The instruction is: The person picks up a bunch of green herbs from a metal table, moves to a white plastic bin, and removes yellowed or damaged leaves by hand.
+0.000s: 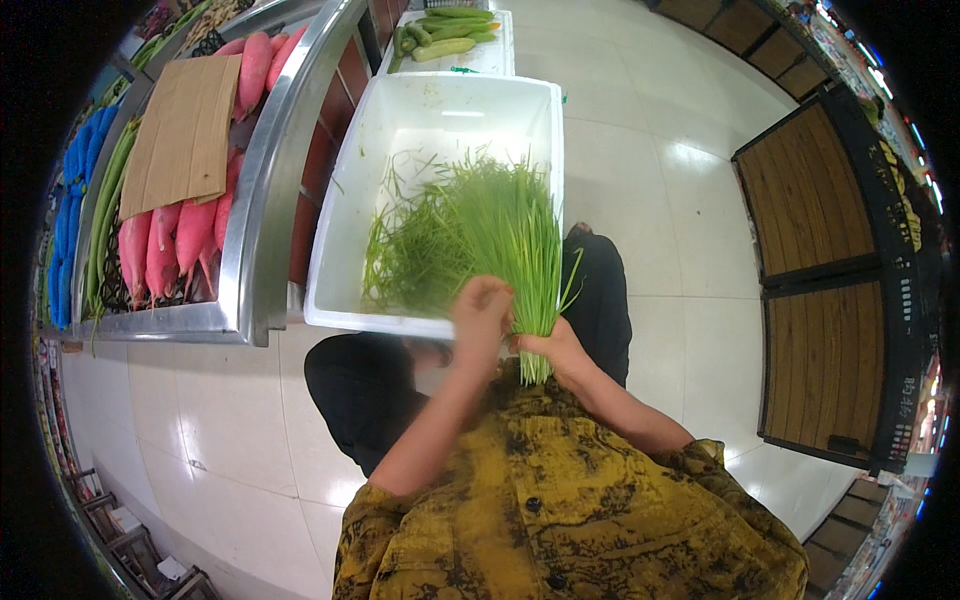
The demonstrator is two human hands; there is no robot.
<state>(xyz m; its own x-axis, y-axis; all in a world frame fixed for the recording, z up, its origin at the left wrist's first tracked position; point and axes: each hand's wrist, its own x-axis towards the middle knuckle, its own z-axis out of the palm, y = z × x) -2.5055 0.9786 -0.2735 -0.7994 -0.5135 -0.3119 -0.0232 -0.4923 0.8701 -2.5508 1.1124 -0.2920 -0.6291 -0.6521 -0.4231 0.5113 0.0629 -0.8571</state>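
Note:
A thick bundle of long thin green leaves, apparently Chinese chives [525,247], lies over the near right part of a white foam box [433,324]. My right hand [559,352] grips the bundle near its pale cut ends, which point towards my shirt. Just left of the bundle is my left hand [482,304], blurred, with its fingers bent and close together at the edge of the stems; whether it pinches a leaf cannot be told. Loose, tangled green leaves [420,247] lie inside the box, to the left of the bundle.
On the left, a metal-edged display stand [251,225] holds pink radishes [196,236], a cardboard sheet [184,127] and long green beans [109,217]. Beyond the foam box, green gourds [442,49] lie on a white foam lid or box. Wood-panelled stands [806,187] line the right side.

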